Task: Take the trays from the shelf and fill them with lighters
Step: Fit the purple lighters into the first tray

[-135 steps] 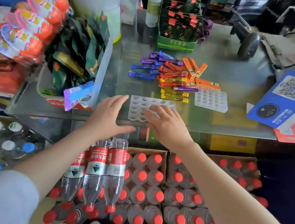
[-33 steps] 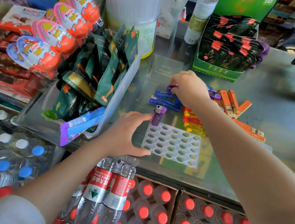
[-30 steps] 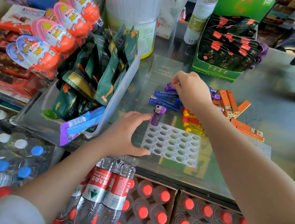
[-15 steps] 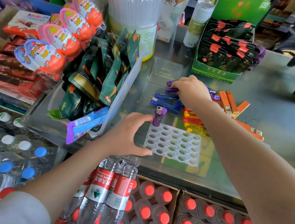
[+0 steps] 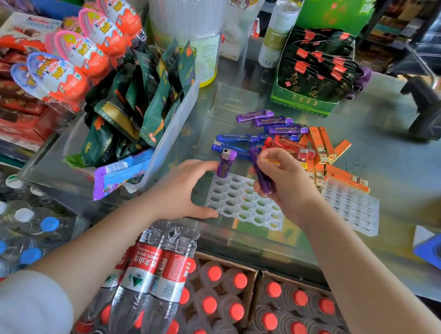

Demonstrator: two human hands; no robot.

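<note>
Nearest the camera, cartons of red-capped bottles (image 5: 225, 306) are stacked below the glass counter (image 5: 410, 176). On the counter edge, the near tray (image 5: 245, 204) is steadied by the left hand (image 5: 182, 187): thumb along the front edge, fingers spread at the far-left corner, curled on nothing, presumably so the light tray does not slide during insertion. One purple lighter (image 5: 226, 164) is seated upright in the far-left corner cell, touching the left fingertips; all other cells are seen empty. A second purple lighter (image 5: 262, 175) is pinched in the right hand (image 5: 285, 181), tilted above the tray's far edge, judged to be aimed at a cell of the far row. A second tray (image 5: 349, 207) lies empty just to the right. Beyond, the loose lighter pile (image 5: 296, 146) is spread within reach. Farther back, a snack bin (image 5: 173, 132) at the left and a green display box (image 5: 304, 105) are set; the approach is not obstructed by either.
</note>
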